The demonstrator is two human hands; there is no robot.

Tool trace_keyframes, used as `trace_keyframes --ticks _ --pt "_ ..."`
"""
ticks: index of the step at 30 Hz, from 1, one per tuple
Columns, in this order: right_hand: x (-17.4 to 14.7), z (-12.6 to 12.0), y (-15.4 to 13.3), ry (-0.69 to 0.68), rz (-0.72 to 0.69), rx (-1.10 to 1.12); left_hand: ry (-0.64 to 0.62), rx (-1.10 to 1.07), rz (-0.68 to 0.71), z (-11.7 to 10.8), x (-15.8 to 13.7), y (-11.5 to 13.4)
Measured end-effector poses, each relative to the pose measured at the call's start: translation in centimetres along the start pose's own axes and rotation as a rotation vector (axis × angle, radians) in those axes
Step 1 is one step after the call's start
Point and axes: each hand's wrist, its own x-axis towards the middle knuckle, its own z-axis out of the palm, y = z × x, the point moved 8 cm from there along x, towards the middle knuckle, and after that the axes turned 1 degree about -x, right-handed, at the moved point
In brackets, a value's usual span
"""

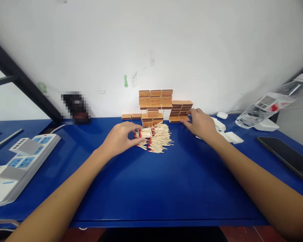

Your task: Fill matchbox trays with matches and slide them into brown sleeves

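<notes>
My left hand (121, 137) grips a small matchbox tray (144, 132) between thumb and fingers; the tray is filled with matches. Under and beside it lies a loose heap of red-tipped matches (160, 139) on the blue table. My right hand (202, 123) has its thumb and fingertips at the end of a matchbox (175, 119), low in front of a stack of matchboxes (181, 106). The fingers partly hide that box. More matchboxes stand piled on edge against the wall in a taller structure (155, 100), left of this stack.
Two matchboxes (131, 116) lie left of the structure. A white power strip (27, 161) takes up the left side. On the right are a plastic bottle (270, 102), a black phone (288, 154), white paper pieces (231, 137) and a white earphone case (222, 115).
</notes>
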Motion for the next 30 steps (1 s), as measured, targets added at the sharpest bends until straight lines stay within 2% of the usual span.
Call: trace_keyframes --ticks 2,3,6,9,12,16,22,27,30 --pt "-0.7 -1.5 -1.9 0.050 -0.072 0.205 0.003 -0.025 -0.013 0.0 0.0 -0.1" --pt "-1.2 -1.9 -3.1 0.025 -0.116 0.356 0.003 -0.045 -0.017 0.0 0.1 -0.1" --pt "-3.5 -1.4 -8.0 -0.240 -0.263 0.782 -0.015 -0.140 -0.025 0.1 0.2 0.0" --pt "-5.4 -0.6 -11.7 -0.409 -0.321 0.970 -0.047 -0.235 -0.050 0.4 0.3 -0.1" --pt "-5.6 0.3 -13.2 -0.466 -0.287 1.028 -0.052 -0.300 -0.093 0.4 0.4 -0.7" --pt "-4.2 1.3 -13.8 -0.512 -0.188 1.078 -0.036 -0.368 -0.179 0.4 0.3 -2.3" --pt "-3.5 1.3 -14.1 -0.496 -0.163 1.074 -0.055 -0.530 -0.336 1.8 0.0 -4.8" --pt "-3.7 1.1 -14.1 -0.454 -0.208 1.016 -0.038 -0.572 -0.355 2.0 0.0 -5.5" --pt "-3.7 0.5 -14.1 -0.343 -0.320 0.841 -0.038 -0.507 -0.351 1.5 0.2 -5.4"
